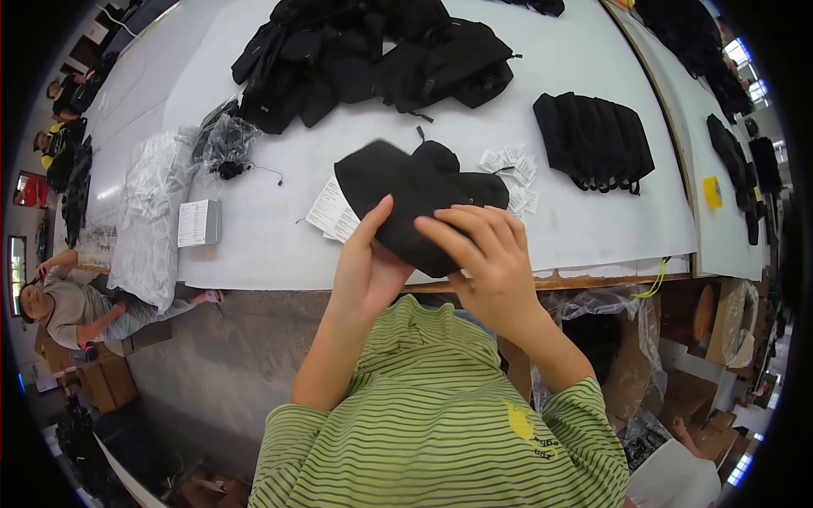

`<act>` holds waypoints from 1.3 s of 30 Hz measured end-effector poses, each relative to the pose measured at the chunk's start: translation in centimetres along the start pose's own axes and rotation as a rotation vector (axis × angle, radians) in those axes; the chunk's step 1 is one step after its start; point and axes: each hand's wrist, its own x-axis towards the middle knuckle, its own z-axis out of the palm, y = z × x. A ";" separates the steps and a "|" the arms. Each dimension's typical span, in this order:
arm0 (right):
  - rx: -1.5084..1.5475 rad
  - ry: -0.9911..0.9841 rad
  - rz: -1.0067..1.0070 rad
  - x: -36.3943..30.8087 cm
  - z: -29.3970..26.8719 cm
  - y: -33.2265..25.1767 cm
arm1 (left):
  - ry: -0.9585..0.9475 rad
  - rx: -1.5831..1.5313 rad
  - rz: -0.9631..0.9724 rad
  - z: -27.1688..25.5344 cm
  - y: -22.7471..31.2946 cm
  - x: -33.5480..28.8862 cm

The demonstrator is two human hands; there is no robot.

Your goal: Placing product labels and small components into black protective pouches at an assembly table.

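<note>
Just above the near edge of the white table (262,258), a black pouch (400,190) sits between two bare hands, tilted, with its wide, flat side turned up. The left hand (373,269) grips its near left side, thumb laid along the edge on top and the other fingers mostly hidden beneath. The right hand (494,267) reaches over from the other side, fingers half bent and their tips on the cloth, thumb by the near edge; whether it pinches the pouch or only presses on it, I cannot tell. White sheets (332,212) stick out to the left of the pouch, partly behind it, and a loose cluster of white tags (515,165) lies just beyond its right end. Farther right, several black cases (593,142) overlap in a neat row. A heap of black bags (364,63) covers the far middle of the table. Over on the left, a clear bag (229,140) with dark contents lies near a long plastic sack (152,207) full of white pieces, and a small stack of cards (198,223) is just beside that sack. Well apart on the right, a yellow roll (712,193) rests on another table (690,127).
</note>
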 end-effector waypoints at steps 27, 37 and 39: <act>0.791 -0.469 0.530 -4.7 -4.0 7.6 | -0.273 1.369 0.473 -2.5 -1.0 1.5; 0.273 0.339 0.580 -5.9 -14.8 23.1 | 0.191 1.449 0.821 -10.6 5.2 1.4; 0.265 0.661 0.647 -6.3 -17.7 29.4 | 0.253 1.514 0.898 -13.4 7.1 0.7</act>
